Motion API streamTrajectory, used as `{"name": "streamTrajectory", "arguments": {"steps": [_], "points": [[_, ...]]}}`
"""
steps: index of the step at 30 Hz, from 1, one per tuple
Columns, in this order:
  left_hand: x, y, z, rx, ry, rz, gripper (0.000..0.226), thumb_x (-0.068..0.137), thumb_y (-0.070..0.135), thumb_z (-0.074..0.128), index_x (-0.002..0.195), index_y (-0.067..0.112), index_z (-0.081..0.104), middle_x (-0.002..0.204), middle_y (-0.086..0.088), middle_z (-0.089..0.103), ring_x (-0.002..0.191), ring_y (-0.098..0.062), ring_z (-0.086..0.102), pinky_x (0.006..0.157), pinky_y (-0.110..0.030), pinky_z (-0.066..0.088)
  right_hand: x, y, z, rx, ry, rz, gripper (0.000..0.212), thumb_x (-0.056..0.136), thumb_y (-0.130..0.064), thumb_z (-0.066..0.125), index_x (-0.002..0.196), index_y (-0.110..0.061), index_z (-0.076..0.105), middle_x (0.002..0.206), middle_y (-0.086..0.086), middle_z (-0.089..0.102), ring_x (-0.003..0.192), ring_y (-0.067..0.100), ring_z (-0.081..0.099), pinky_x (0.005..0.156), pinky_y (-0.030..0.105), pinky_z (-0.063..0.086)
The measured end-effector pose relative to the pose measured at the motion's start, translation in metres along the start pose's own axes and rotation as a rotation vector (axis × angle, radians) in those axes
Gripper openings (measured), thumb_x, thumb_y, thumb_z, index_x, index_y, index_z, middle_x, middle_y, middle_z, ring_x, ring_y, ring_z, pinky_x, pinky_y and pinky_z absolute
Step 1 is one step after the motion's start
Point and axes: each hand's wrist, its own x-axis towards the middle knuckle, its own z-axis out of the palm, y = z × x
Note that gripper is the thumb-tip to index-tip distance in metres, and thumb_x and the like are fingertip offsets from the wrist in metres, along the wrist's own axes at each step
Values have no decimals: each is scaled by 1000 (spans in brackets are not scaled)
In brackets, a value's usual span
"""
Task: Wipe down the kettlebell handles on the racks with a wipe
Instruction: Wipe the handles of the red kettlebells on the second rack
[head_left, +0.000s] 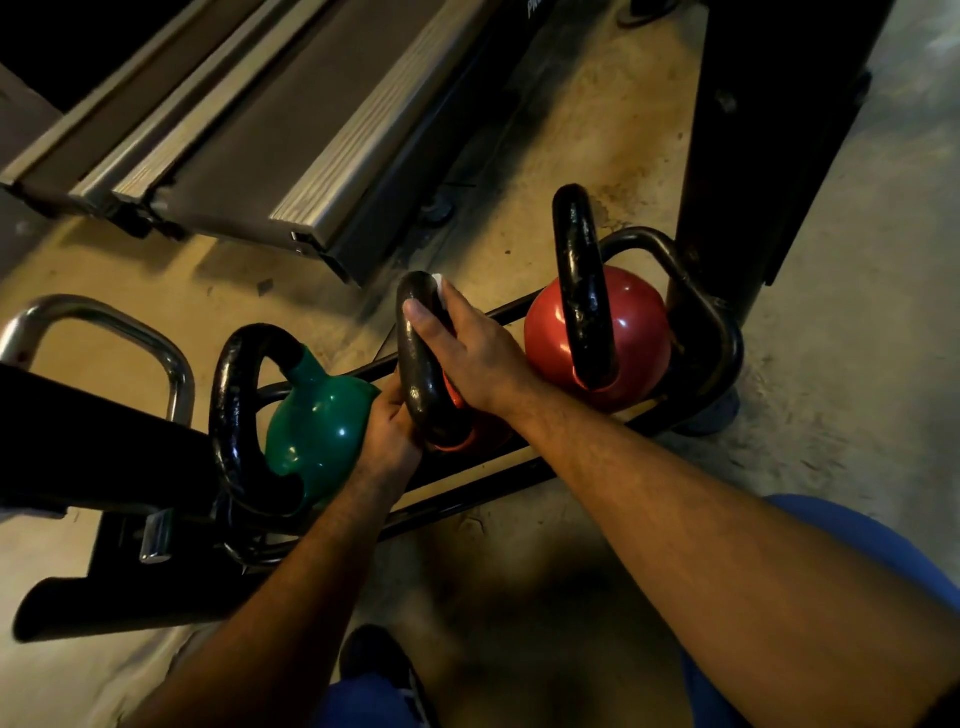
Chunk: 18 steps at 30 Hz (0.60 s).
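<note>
Three kettlebells stand on a low black rack on the floor. My right hand wraps the black handle of the middle orange kettlebell, pressing a white wipe against its top; only a corner of the wipe shows. My left hand grips the lower part of the same handle near its base. The orange body is mostly hidden behind my hands. A green kettlebell sits to the left, a red kettlebell to the right, both with black handles.
Treadmill decks lie on the floor beyond the rack. A chrome rail and a black machine part stand at the left. A dark post rises at the right. My shoe is on the concrete floor below.
</note>
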Motion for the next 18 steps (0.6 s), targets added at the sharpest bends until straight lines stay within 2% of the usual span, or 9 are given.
{"name": "streamTrajectory", "arguments": {"steps": [2, 5, 7, 9, 12, 14, 16, 17, 18], "points": [[-1, 0, 0, 5, 9, -2, 27, 100, 11, 48, 121, -1, 59, 101, -8, 70, 86, -12, 71, 67, -21, 55, -3, -4, -1, 39, 9, 17, 71, 84, -81, 31, 137, -36, 45, 120, 0, 64, 107, 16, 65, 94, 43, 55], [-1, -1, -2, 39, 13, 1, 16, 99, 10, 51, 106, 7, 65, 89, 0, 74, 79, -10, 71, 64, -19, 55, -11, -5, -1, 44, -15, -31, 59, 94, -69, 33, 139, -33, 43, 126, 1, 57, 108, 16, 64, 91, 38, 55], [-2, -1, -2, 51, 19, 6, 15, 99, 10, 51, 100, 13, 65, 83, 5, 75, 75, -8, 71, 62, -18, 55, -12, -7, -5, -2, -64, -28, 60, 97, -67, 33, 146, -33, 38, 133, 3, 56, 116, 20, 61, 95, 39, 51], [-1, 0, 1, 41, 31, -4, 16, 100, 11, 49, 104, 11, 65, 83, 3, 74, 74, -9, 71, 61, -22, 56, -10, -13, -12, 15, -89, 48, 64, 97, -70, 32, 149, -32, 37, 137, 5, 56, 121, 22, 57, 96, 36, 46], [-2, 2, 5, 33, 35, -18, 27, 100, 16, 48, 122, 5, 60, 99, -4, 72, 82, -11, 72, 63, -22, 56, -9, -27, -13, 182, -74, 177, 85, 85, -86, 32, 149, -30, 41, 141, 5, 54, 121, 17, 53, 98, 35, 41], [-3, 2, 6, 28, 34, -18, 30, 100, 17, 48, 126, 3, 57, 103, -7, 70, 81, -8, 72, 62, -19, 55, -7, -32, -9, 337, -94, 250, 103, 71, -97, 33, 147, -29, 45, 136, 7, 58, 122, 22, 57, 104, 45, 45], [-3, 2, 5, 25, 28, -16, 30, 100, 14, 48, 125, 1, 57, 103, -8, 69, 81, -7, 71, 61, -18, 55, -9, -39, -8, 537, -111, 297, 95, 76, -92, 35, 134, -19, 54, 120, 7, 62, 115, 24, 58, 99, 44, 47], [-3, 2, 6, 23, 28, -15, 30, 99, 13, 49, 125, 0, 57, 103, -7, 68, 81, -7, 71, 62, -18, 54, -11, -44, -9, 650, -91, 308, 82, 83, -86, 34, 122, -18, 58, 112, 6, 63, 109, 22, 59, 94, 40, 48], [-3, 2, 6, 17, 32, -12, 30, 99, 12, 50, 126, 0, 57, 104, -7, 68, 83, -8, 71, 63, -18, 54, -13, -46, -12, 756, -65, 320, 74, 91, -79, 32, 120, -17, 59, 111, 7, 64, 108, 22, 60, 94, 39, 48]]}}
